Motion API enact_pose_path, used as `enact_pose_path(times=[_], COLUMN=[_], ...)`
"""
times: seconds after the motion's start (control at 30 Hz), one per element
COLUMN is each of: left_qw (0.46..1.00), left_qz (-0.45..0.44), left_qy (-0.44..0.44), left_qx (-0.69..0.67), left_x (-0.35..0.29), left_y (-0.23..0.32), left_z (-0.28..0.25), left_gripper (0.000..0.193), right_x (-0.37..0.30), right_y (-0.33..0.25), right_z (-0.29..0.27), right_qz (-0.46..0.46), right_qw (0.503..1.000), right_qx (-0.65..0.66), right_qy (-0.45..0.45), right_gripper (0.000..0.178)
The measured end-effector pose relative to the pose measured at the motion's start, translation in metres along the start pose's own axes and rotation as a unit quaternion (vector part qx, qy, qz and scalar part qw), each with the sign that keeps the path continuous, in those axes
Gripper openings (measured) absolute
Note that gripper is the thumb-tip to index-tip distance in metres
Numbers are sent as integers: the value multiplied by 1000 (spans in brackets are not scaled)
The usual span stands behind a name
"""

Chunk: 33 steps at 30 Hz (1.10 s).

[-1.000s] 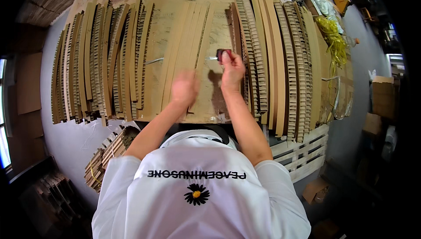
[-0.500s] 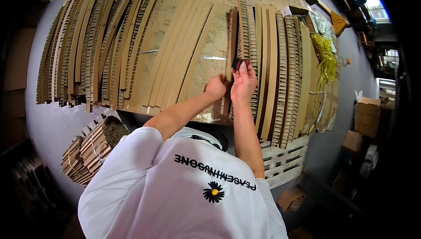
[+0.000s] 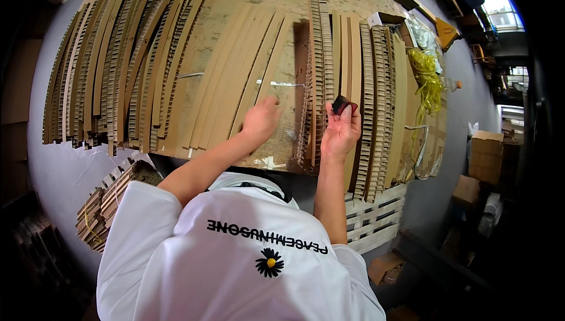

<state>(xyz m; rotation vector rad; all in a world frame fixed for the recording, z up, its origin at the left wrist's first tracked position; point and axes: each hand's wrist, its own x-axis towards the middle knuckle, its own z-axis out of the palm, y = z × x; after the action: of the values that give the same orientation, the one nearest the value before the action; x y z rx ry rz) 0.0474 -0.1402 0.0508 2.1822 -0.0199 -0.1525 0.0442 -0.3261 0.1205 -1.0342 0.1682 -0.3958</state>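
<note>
Black capital lettering (image 3: 261,235) — single line, upside down in view — on white shirt (image 3: 218,280)

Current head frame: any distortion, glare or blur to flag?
Head view: fisheye bows the long tan cardboard strips at left, frame rim black; bright paned window, upper right, nearly washed out; shiny clear tape strip glinting. Also head view: bare left hand slightly soft, likely motion blur; small dark red and black block in bare right hand crisper.

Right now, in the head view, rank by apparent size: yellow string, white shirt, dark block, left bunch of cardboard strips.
1. White shirt
2. Left bunch of cardboard strips
3. Yellow string
4. Dark block, in the right hand
</note>
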Motion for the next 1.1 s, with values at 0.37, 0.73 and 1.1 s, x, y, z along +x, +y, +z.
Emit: enact_pose_path(times=[0.37,0.73,1.1], left_qw=[936,988,970], left_qz=[-146,-127,-52], left_qy=[-91,71,-95], left_qx=[-307,-55,215], left_x=[39,13,14], left_y=[38,-19,-9], left_z=[41,63,21], left_gripper=[79,52,39], right_x=[3,-4,-13], right_y=[4,56,86], right_z=[-11,-1,-2], right_qz=[79,131,145], right_qw=[997,990,988], right_qx=[12,-25,-46], right_qy=[18,-49,-10], right_gripper=[12,10,22])
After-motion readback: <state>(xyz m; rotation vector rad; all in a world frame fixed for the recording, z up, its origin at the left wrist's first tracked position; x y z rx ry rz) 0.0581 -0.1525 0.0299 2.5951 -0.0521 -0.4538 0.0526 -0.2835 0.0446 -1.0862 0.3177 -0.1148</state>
